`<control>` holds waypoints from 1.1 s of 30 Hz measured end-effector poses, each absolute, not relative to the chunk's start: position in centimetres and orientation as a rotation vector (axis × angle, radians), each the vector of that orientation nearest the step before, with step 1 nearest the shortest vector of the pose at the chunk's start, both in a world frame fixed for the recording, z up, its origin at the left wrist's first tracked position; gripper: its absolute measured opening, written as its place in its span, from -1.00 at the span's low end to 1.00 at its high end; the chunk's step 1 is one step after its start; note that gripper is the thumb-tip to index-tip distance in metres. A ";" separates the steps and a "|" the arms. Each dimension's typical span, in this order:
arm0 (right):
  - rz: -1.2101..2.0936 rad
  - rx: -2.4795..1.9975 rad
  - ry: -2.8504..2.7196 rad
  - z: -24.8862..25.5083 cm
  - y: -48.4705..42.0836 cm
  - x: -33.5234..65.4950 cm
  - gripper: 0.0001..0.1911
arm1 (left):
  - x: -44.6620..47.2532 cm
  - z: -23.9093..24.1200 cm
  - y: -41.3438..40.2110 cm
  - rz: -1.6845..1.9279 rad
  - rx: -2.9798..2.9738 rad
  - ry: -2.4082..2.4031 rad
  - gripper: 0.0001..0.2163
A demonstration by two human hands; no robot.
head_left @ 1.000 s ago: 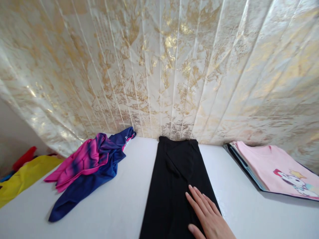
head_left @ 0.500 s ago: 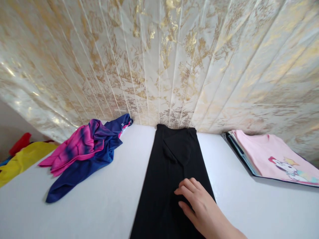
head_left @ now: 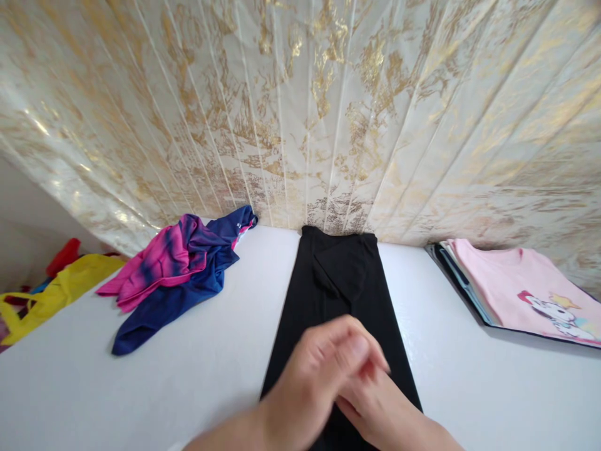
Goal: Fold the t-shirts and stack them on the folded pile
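A black garment lies folded into a long strip on the white table, running from the curtain toward me. My left hand hovers over its near part with fingers curled, crossing over my right hand. The right hand sits underneath, close to the black cloth, and its fingers are mostly hidden by the left hand. Whether either hand grips the cloth is unclear.
A pink and navy garment lies crumpled at the left. Yellow and red cloth sits at the far left edge. A stack of folded shirts with a pink unicorn shirt on top rests at the right. A gold-patterned curtain hangs behind.
My right hand went from flat on the black garment to curled. My left hand has come into view and now crosses over the right hand.
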State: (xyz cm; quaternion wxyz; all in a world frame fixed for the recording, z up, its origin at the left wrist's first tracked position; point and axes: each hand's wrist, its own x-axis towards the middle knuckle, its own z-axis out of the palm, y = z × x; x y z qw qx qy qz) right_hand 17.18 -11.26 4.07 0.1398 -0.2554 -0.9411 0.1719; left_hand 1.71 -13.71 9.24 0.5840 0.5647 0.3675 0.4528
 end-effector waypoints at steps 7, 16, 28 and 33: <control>0.575 -0.806 -2.717 3.8 -10.8 16.9 -0.69 | -2.4 4.1 -9.5 0.821 1.793 1.351 -0.83; 0.369 -0.735 -2.786 3.8 -10.2 16.4 -0.82 | -1.2 2.1 -10.9 0.578 2.421 1.475 -0.73; 0.600 -0.577 -2.885 4.4 -10.8 16.6 -0.73 | -1.7 2.8 -10.6 0.580 2.425 1.517 -0.80; 0.670 -0.601 -2.850 4.6 -11.0 16.7 -0.67 | -1.9 2.5 -10.6 0.591 2.437 1.586 -0.79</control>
